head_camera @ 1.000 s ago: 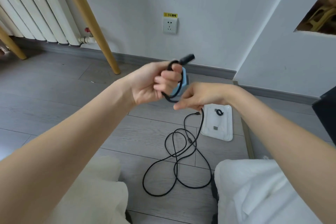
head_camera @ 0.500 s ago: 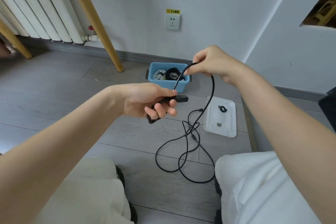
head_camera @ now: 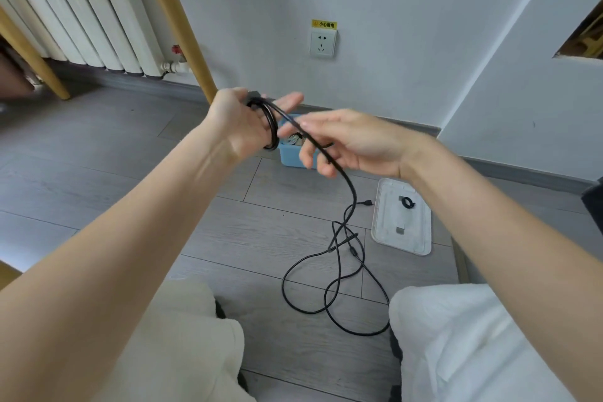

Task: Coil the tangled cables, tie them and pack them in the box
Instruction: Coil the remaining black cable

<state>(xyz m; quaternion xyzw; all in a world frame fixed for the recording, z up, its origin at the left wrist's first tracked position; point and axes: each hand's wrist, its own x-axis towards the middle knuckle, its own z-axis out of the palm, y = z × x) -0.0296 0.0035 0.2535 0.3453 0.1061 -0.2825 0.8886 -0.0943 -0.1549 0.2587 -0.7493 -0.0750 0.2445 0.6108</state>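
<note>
A black cable (head_camera: 350, 192) runs from my hands down to a loose tangle on the floor (head_camera: 339, 258). My left hand (head_camera: 235, 124) is raised with a couple of cable loops wound around it, and its thumb holds the plug end against the palm. Just to its right, my right hand (head_camera: 346, 143) guides the cable between loosely curled fingers. The blue box (head_camera: 292, 158) stands on the floor behind my hands, mostly hidden, with coiled cables inside.
The box's white lid (head_camera: 421, 238) lies on the floor at the right, with a small black tie ring (head_camera: 408, 202) and a small grey piece (head_camera: 400, 231) on it. A wooden leg (head_camera: 177, 26), a radiator (head_camera: 78, 10) and a wall socket (head_camera: 322, 42) are behind. My knees frame the tangle.
My left hand rose and turned, with the cable now looped around it. My right hand dropped from high by the wall to beside the left hand, drawing the cable over it.
</note>
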